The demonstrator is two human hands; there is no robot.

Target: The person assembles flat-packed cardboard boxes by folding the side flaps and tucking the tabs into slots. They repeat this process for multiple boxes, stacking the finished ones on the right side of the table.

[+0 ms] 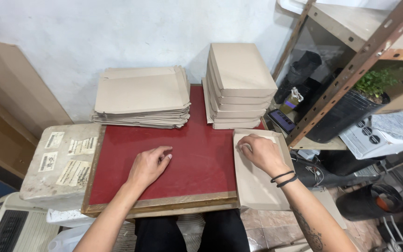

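Brown card lies under the right hand [261, 151], whose curled fingers press a flat envelope [257, 182] without clasping it. The left hand [149, 164] rests loosely spread on the red board [201, 158]. Beyond them sit two envelope stacks [142, 95].

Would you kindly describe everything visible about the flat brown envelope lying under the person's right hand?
The envelope is a flat piece of plain brown kraft-looking paper, unprinted on the visible face. It lies flat at the right edge of the red board, partly overhanging it toward the shelf side. A folded edge or flap shows near its far end. The right hand presses on its far end with curled fingers; the left hand rests apart on the board. The stack of folded envelopes stands just beyond it.
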